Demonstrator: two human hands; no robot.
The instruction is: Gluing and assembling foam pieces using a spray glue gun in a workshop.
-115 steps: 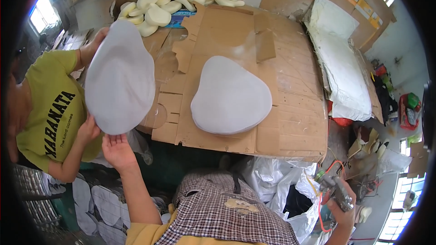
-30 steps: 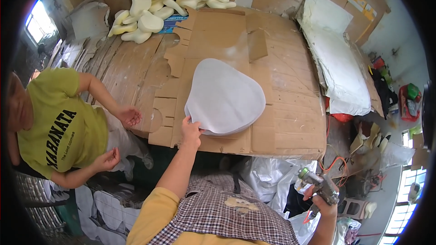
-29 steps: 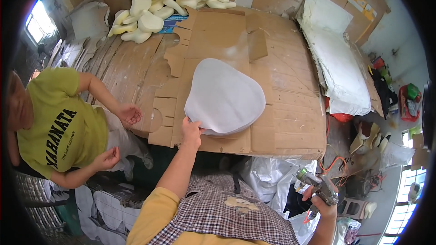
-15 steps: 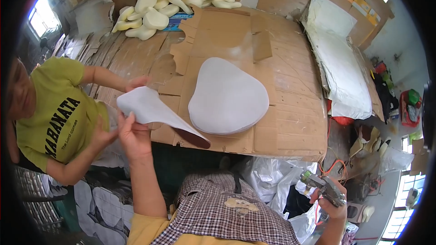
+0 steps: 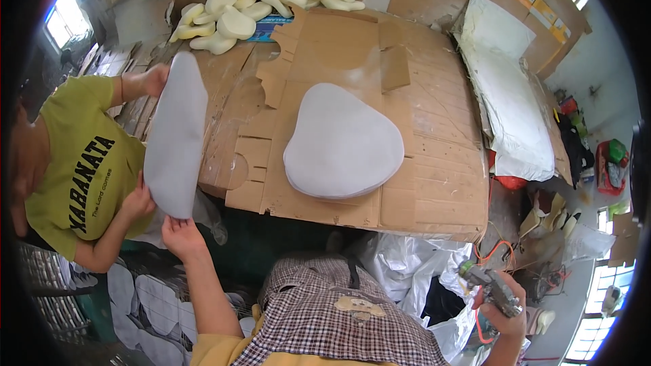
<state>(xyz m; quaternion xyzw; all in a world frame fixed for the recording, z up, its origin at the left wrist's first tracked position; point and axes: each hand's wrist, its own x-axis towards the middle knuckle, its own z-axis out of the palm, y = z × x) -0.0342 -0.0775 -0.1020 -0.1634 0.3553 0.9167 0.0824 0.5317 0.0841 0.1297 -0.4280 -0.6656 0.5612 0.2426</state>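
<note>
My left hand pinches the lower end of a grey, saddle-shaped sheet, which stands nearly upright at the table's left side. A co-worker in a yellow-green shirt holds the same sheet by its upper end with one hand, while the other hand is at its lower left edge. My right hand grips a metal spray gun at the lower right, away from the table. A stack of similar grey pieces lies flat on the cardboard, with rounded, roughly triangular outlines.
Brown cardboard covers the table. Cream foam saddle pads are heaped at the back left. On the right slopes a white-covered board. Below the table's front edge hang crumpled plastic bags; an orange hose runs nearby.
The sheet has moved left off the table's front and turned from slanting to nearly upright. My left hand has shifted down to its lower end; the co-worker's upper hand has risen leftward.
</note>
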